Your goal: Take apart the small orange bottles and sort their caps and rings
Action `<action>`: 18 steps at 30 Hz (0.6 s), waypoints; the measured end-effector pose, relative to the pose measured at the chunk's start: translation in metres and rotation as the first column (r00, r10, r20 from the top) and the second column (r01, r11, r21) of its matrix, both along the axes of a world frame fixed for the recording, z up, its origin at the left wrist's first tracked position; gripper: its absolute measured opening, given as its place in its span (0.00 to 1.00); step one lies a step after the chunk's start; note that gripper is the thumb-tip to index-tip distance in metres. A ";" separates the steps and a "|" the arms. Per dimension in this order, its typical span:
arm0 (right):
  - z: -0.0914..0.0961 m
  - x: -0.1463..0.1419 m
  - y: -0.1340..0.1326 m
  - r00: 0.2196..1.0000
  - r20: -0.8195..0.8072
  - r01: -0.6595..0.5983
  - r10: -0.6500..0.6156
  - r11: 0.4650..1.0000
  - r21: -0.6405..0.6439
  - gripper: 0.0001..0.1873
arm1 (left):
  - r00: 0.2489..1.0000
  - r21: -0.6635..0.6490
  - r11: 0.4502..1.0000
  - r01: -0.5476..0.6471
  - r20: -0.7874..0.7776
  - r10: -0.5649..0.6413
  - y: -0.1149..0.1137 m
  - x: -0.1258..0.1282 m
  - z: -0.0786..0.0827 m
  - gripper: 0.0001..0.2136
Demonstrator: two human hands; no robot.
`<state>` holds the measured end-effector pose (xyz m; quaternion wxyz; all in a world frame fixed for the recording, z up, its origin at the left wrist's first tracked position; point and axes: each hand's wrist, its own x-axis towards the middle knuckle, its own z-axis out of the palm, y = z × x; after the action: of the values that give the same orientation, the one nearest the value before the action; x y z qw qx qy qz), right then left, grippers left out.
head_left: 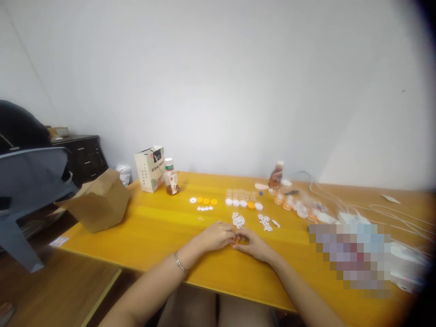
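My left hand (pixel 220 235) and my right hand (pixel 254 244) meet near the table's front edge. Their fingers close around a small orange round piece (pixel 235 242), mostly hidden by the fingertips. Just beyond lies a loose pile of small white plastic parts (pixel 238 221). To its right is a second group of white parts with holes (pixel 265 222). Farther back stands a row of clear plastic cups (pixel 240 195), fronted by white and orange round caps (pixel 243 204). Left of these are orange discs (pixel 206 201), a white disc (pixel 193 200) and several small white pieces (pixel 205 208).
A brown paper bag (pixel 105 200), a printed carton bag (pixel 150 170) and a labelled bottle (pixel 171 179) stand at the left. Another bottle (pixel 276 175) is at the back right, near orange and clear parts (pixel 301 210) and white cables (pixel 398 213). A blurred patch covers the right side.
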<state>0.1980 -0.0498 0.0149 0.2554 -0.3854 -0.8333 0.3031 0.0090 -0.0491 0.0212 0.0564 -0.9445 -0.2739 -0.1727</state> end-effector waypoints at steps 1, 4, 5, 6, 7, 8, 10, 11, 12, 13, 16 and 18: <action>0.000 0.000 0.000 1.000 0.000 -0.001 0.001 1.000 0.000 0.09 | 1.000 0.010 1.000 -0.009 0.001 0.009 0.000 0.001 -0.001 0.09; -0.001 0.000 0.001 1.000 -0.008 -0.007 0.007 1.000 -0.002 0.10 | 0.999 0.056 0.998 -0.036 -0.011 0.037 0.001 0.000 0.000 0.09; -0.001 0.000 0.001 1.000 -0.012 -0.009 0.009 1.000 -0.003 0.10 | 0.999 0.076 0.996 -0.038 -0.020 0.039 0.001 0.000 0.001 0.10; -0.001 0.000 0.001 1.000 -0.014 -0.006 0.006 1.000 -0.005 0.10 | 0.999 0.098 0.995 -0.036 -0.032 0.039 0.001 -0.001 0.001 0.10; -0.001 0.000 0.001 1.000 -0.016 -0.004 0.004 1.000 -0.005 0.09 | 0.998 0.119 0.992 -0.031 -0.045 0.036 0.001 -0.001 0.002 0.10; -0.002 0.000 0.001 1.000 -0.016 -0.003 0.003 1.000 -0.004 0.09 | 0.998 0.138 0.990 -0.025 -0.057 0.033 0.000 -0.001 0.003 0.11; -0.002 0.000 0.001 1.000 -0.016 -0.002 0.002 1.000 0.003 0.08 | 0.997 0.173 0.985 -0.008 -0.079 0.022 -0.001 -0.001 0.004 0.11; -0.002 0.000 0.001 1.000 -0.015 -0.004 0.004 1.000 0.006 0.08 | 0.996 0.188 0.982 0.006 -0.091 0.011 -0.001 -0.002 0.004 0.11; -0.002 0.000 0.001 1.000 -0.014 -0.007 0.007 1.000 0.010 0.09 | 0.995 0.201 0.979 0.021 -0.103 0.000 -0.002 -0.002 0.005 0.11; -0.002 0.000 0.001 1.000 -0.014 -0.010 0.010 1.000 0.012 0.09 | 0.993 0.212 0.977 0.036 -0.115 -0.011 -0.002 -0.002 0.005 0.11; -0.002 0.000 0.001 1.000 -0.014 -0.022 0.022 1.000 0.012 0.09 | 0.991 0.235 0.970 0.055 -0.128 -0.026 -0.004 -0.002 0.006 0.11; -0.002 0.000 0.001 1.000 -0.018 -0.022 0.022 1.000 0.006 0.08 | 0.993 0.247 0.968 0.050 -0.118 -0.021 -0.004 -0.001 0.006 0.12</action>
<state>0.1983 -0.0486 0.0131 0.2609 -0.3726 -0.8360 0.3069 0.0077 -0.0534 0.0275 0.1873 -0.9429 -0.2292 -0.1525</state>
